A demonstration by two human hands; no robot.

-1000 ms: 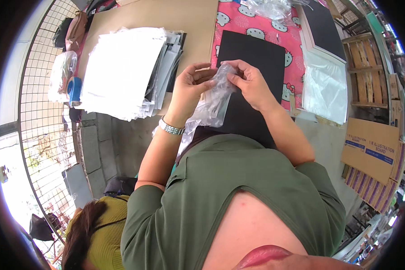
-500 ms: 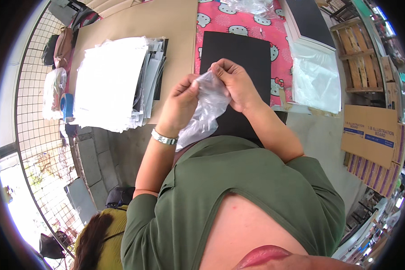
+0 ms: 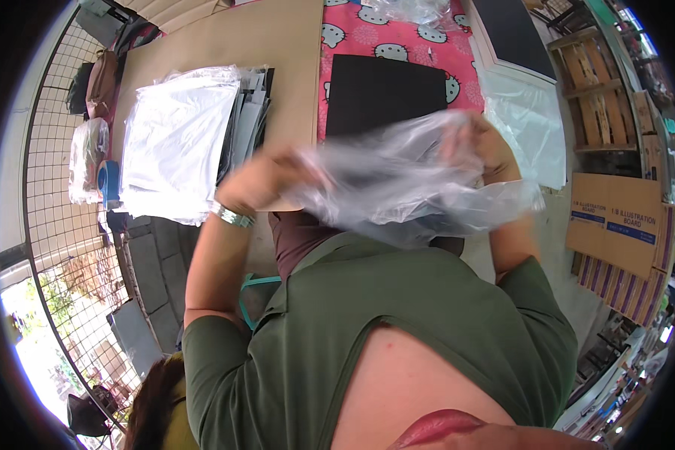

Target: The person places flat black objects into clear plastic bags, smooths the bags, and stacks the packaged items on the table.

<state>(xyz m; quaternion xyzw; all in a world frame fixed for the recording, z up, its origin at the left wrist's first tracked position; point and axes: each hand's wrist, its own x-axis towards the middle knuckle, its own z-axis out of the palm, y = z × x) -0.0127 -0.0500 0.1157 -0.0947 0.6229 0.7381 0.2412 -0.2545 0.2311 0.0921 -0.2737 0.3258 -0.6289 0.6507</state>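
Note:
A clear plastic bag (image 3: 408,176), smeared by motion, is stretched out sideways between my hands in front of my body. My left hand (image 3: 266,178), with a metal bracelet at its wrist, grips the bag at its left end. On the other side my right hand (image 3: 491,150) holds it too, partly seen through the film. Behind the bag, a black board (image 3: 386,94) lies flat on the table, its near part covered by the plastic. To the left of my left hand is a stack of plastic-wrapped sheets (image 3: 180,139), white on top with dark edges showing.
Brown cardboard (image 3: 288,82) lies under the stack, beside a pink patterned cloth (image 3: 352,37). At right are clear plastic sleeves (image 3: 528,127) and a black panel (image 3: 513,34). A blue tape roll (image 3: 109,182) sits at the left edge. Someone in yellow-green (image 3: 169,412) is at lower left.
The bag was bunched up between close-set hands. Now my hands are wide apart, the left gone left and the right gone right, and the bag is spread out.

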